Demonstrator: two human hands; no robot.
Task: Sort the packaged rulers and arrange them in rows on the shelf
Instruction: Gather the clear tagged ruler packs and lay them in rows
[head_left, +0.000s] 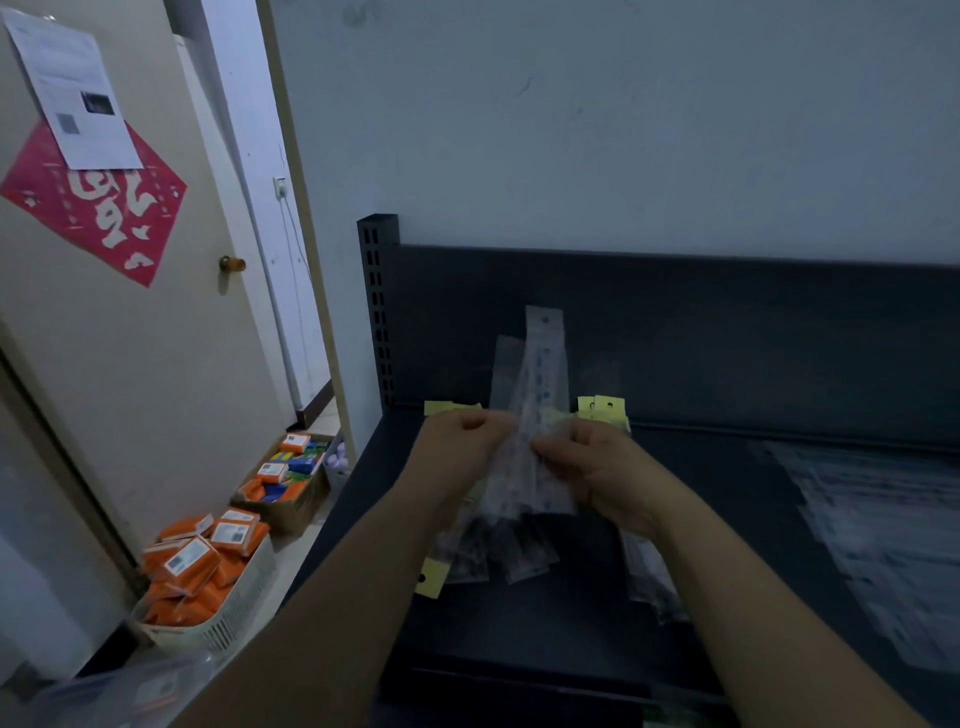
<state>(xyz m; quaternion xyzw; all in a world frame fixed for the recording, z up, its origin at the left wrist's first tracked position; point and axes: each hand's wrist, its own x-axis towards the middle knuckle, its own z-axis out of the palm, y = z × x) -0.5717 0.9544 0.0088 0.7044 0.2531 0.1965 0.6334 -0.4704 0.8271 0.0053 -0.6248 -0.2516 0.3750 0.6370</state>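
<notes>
Both my hands hold a fan of clear packaged rulers (535, 374) upright over the dark shelf (727, 519). My left hand (462, 441) grips the bundle from the left. From the right, my right hand (597, 467) pinches it near the middle. Some packets carry yellow header tags (602, 410), and one tag (432, 577) hangs below my left wrist. More clear packets (878, 551) lie flat on the shelf at the right, blurred.
The shelf has a dark back panel (675, 322) and a perforated upright post (378, 312) at its left. On the floor to the left stand a white basket of orange boxes (208, 577) and a cardboard box (288, 483). A door (130, 312) is further left.
</notes>
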